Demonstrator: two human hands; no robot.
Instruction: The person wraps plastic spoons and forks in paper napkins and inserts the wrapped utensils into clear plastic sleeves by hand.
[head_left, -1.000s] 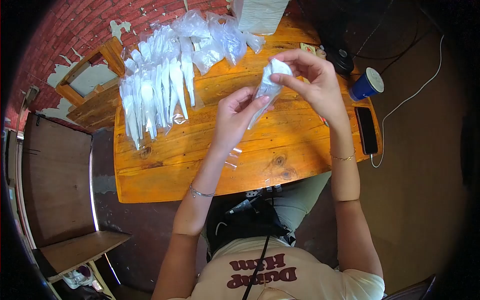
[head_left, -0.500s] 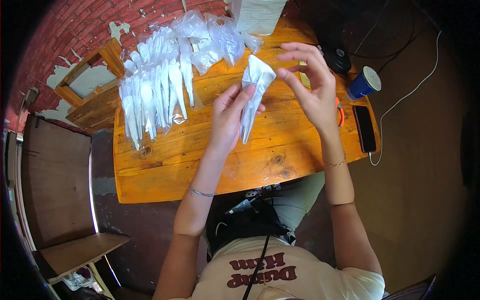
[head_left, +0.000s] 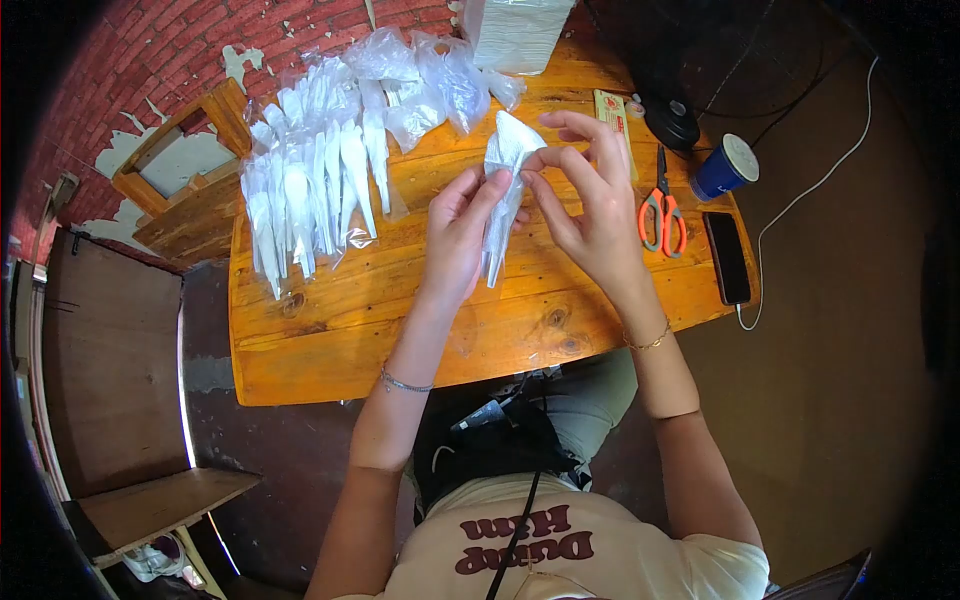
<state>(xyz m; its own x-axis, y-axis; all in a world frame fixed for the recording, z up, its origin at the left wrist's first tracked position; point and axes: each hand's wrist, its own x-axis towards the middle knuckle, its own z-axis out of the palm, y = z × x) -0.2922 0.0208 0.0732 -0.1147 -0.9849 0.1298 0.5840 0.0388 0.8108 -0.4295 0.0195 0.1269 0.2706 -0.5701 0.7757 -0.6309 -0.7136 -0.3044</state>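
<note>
A narrow clear packet with a white napkin and cutlery handles inside [head_left: 512, 140] stands tilted above the table, its handle ends pointing toward me. My left hand [head_left: 462, 225] is closed round the packet's middle, thumb on top. My right hand [head_left: 585, 200] is at the packet's right edge, thumb and index finger pinched together against it, the other fingers raised. Several similar wrapped packets [head_left: 295, 195] lie in rows at the table's left. Behind them are crumpled clear plastic bags [head_left: 455, 85].
Orange-handled scissors [head_left: 662, 215], a phone [head_left: 727, 258] on a white cable, a blue cup [head_left: 725, 170], a black round object [head_left: 672, 125] and a yellowish packet [head_left: 612, 115] are on the right. A white stack [head_left: 515, 35] stands at the back of the wooden table [head_left: 400, 345].
My right hand moved from the packet's top out to the right, then back to its edge. The packet came down and turned more upright in my left hand. The scissors came into view.
</note>
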